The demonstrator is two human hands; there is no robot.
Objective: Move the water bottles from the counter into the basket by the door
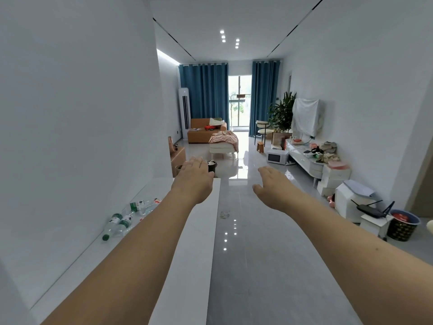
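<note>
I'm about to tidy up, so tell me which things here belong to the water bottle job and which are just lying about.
For the job:
- water bottles, lying on their sides
- white counter under them
- left hand and right hand, both empty
- patterned basket, possibly the target

Lying about:
- router
- microwave
- sofa
- potted plant

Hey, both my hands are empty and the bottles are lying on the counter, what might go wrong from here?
1. The bottles lie on their sides on the counter; a nudge could roll them off.
2. They are bunched together, so grabbing one may knock the others.
3. The left arm partly hides them, so the count is uncertain.
</note>
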